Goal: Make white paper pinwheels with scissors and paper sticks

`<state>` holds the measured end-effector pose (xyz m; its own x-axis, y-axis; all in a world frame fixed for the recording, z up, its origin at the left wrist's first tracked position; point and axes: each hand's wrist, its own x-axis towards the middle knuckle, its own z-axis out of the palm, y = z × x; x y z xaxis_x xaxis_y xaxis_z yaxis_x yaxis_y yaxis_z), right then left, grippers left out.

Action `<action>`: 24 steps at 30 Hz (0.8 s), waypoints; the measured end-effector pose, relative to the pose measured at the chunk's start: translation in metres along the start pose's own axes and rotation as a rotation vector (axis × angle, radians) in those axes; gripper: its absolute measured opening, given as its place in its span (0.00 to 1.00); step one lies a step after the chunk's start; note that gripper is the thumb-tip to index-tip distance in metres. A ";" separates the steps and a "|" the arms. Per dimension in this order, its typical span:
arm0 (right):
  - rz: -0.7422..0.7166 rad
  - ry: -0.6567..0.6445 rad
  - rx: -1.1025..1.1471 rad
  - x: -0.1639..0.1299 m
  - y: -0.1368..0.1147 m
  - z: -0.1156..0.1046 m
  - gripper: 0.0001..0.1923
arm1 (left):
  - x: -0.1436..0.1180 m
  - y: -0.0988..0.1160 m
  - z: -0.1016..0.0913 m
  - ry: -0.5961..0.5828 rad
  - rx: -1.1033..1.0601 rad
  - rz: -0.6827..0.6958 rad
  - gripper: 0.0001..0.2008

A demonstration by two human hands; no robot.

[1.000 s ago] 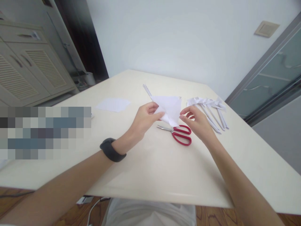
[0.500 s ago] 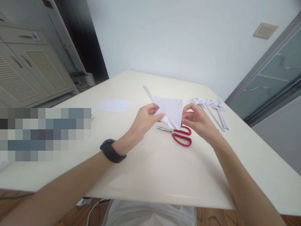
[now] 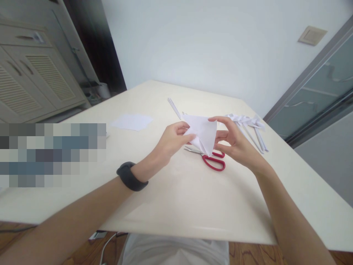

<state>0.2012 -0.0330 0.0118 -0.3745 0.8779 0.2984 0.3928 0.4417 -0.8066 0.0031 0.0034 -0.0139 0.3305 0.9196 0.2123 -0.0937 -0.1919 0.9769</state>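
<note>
Since the earlier frame, folded paper (image 3: pixel 203 129) has been shifted slightly toward 4 o'clock, and the right hand (image 3: pixel 233 141) has been spread wider, its index finger now laid at the sheet's upper corner. Clock centred on this paper, held above a cream table (image 3: pixel 176 202). Its 8 o'clock edge is pinched between thumb and fingers of the left hand (image 3: pixel 175 141); right fingers are spread, thumb near the 4 o'clock edge, contact uncertain. Red-handled scissors (image 3: pixel 213 163) are partly covered at 6 o'clock; a flat sheet (image 3: pixel 132 122) is laid at 9, thin rods (image 3: pixel 174 108) at 11, folded paper pieces with rolled sticks (image 3: pixel 245 121) at 3. The table is bounded by a white wall (image 3: pixel 193 44) at 12, with a switch plate (image 3: pixel 312 35) at 2. At 10, a louvred cabinet (image 3: pixel 46 82) is shut, its contents hidden; a pale bin (image 3: pixel 104 90) is seen beyond, contents indistinct. Marks on the drawer's tag (image 3: pixel 38 37) are too small to be read.
</note>
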 end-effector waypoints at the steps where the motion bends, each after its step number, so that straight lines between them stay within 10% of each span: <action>1: -0.023 0.024 -0.026 -0.001 -0.001 0.000 0.33 | 0.000 0.000 0.000 -0.003 -0.002 -0.004 0.12; 5: -0.108 0.063 -0.148 -0.004 -0.007 -0.004 0.35 | 0.000 0.001 -0.002 -0.009 -0.020 -0.032 0.11; 12: -0.025 -0.080 -0.230 -0.006 -0.004 -0.008 0.06 | -0.001 0.002 -0.002 -0.011 -0.014 -0.063 0.09; 24: 0.100 0.090 -0.089 -0.002 0.000 0.010 0.06 | -0.002 -0.006 0.002 0.003 0.234 0.087 0.11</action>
<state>0.1935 -0.0366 0.0061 -0.2549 0.9295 0.2664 0.4988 0.3625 -0.7873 0.0049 0.0017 -0.0205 0.3276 0.8970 0.2967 0.0979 -0.3445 0.9337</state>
